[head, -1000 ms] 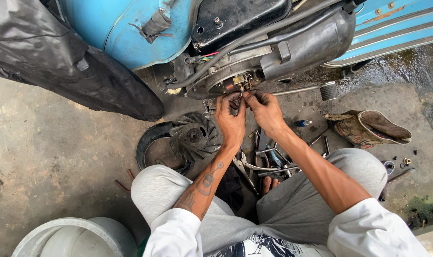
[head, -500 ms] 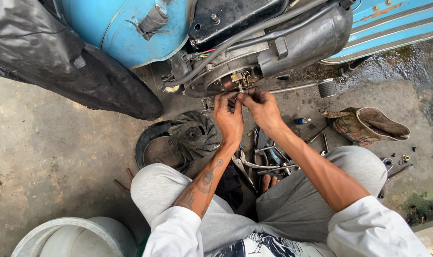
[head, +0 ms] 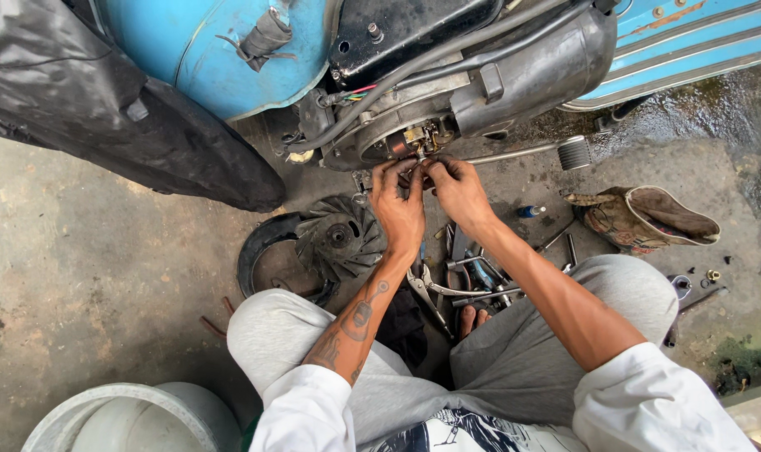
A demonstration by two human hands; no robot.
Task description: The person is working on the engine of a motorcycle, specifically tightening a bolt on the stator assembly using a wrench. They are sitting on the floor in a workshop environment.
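Concrete floor; both hands (head: 430, 197) pinch engine (head: 414, 138) part.

The light is soft daylight, even and not too bright. No hard shadows show. It is darkest under the scooter (head: 414, 67) and between the legs. The wet floor (head: 715, 117) at the top right shines a little. The blue paint has a mild gleam. Most of the picture is sharp. The edges bend outward a bit, like a wide lens.
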